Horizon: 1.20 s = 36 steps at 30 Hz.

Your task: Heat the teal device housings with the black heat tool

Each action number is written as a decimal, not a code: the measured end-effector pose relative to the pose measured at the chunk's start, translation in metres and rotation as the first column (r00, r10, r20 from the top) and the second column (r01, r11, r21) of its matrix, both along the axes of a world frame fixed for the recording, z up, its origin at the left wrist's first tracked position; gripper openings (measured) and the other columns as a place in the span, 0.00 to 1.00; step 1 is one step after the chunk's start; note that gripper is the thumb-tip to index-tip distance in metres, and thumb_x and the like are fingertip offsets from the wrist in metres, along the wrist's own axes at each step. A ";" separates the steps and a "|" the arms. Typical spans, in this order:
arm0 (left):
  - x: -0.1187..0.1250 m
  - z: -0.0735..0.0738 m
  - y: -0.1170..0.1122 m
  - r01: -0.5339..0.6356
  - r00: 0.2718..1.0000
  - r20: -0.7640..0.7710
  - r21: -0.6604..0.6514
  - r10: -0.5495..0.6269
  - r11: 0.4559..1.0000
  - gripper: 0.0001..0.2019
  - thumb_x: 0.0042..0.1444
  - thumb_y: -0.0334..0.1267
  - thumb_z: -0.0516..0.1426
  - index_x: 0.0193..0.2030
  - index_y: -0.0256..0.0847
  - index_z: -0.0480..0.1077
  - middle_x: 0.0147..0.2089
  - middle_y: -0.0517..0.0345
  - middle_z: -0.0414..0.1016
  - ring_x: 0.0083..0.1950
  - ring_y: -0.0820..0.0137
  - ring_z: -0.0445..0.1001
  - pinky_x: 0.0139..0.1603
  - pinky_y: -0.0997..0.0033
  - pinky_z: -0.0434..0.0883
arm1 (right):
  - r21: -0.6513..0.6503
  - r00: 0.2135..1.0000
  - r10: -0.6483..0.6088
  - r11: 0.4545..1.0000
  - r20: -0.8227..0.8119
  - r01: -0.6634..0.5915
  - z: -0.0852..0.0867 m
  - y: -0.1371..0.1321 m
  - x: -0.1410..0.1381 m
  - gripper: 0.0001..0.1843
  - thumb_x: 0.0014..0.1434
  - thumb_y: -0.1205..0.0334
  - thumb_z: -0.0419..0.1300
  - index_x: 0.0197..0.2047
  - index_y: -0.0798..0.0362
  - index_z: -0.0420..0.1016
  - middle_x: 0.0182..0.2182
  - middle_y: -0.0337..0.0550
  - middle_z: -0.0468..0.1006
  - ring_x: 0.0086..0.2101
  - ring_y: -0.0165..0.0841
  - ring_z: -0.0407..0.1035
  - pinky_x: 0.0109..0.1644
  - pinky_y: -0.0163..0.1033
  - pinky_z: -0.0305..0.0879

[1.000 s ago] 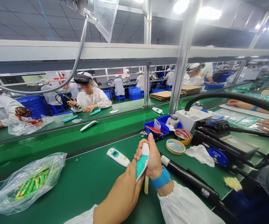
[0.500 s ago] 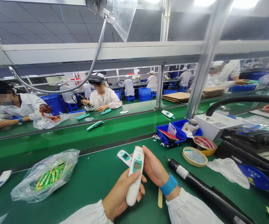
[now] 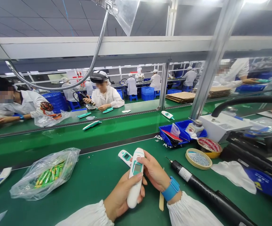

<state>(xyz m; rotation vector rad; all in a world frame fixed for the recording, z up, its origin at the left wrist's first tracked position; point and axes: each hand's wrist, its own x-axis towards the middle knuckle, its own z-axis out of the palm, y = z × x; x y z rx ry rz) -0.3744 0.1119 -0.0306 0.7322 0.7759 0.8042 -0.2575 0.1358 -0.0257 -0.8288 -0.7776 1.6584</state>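
A white infrared thermometer (image 3: 134,195) with teal buttons and a small screen stands tilted before me. My left hand (image 3: 120,197) is closed around its lower body, thumb beside the screen. At its upper end, my right hand (image 3: 156,172) grips it, the thumb pressed on the front near a button and the fingers partly hidden behind. Just beyond lies a second thermometer (image 3: 126,157) on the green bench, partly covered by the held one. Below my right wrist, which wears a blue band, lies a flat wooden stick (image 3: 161,201).
To the left is a clear bag (image 3: 72,163) of green batteries. On the right are a black electric screwdriver (image 3: 197,182), a round dish (image 3: 198,158) of small screws and blue bins (image 3: 166,138). A green conveyor (image 3: 126,125) carries thermometers; co-workers (image 3: 106,95) sit beyond it.
My right thumb has moved from the thermometer's edge onto its front, near the button. The pieces on the conveyor have shifted slightly left. My left hand keeps its hold.
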 end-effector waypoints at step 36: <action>-0.009 -0.017 0.005 0.251 0.938 0.245 0.007 -0.245 0.968 0.22 0.44 0.54 0.60 0.18 0.35 0.65 0.06 0.65 0.55 0.06 0.80 0.51 0.05 0.84 0.52 | 0.027 0.985 0.130 0.991 -0.111 -0.128 -0.001 -0.009 -0.004 0.22 0.49 0.56 0.62 0.48 0.52 0.70 0.34 0.42 0.77 0.30 0.29 0.66 0.35 0.32 0.57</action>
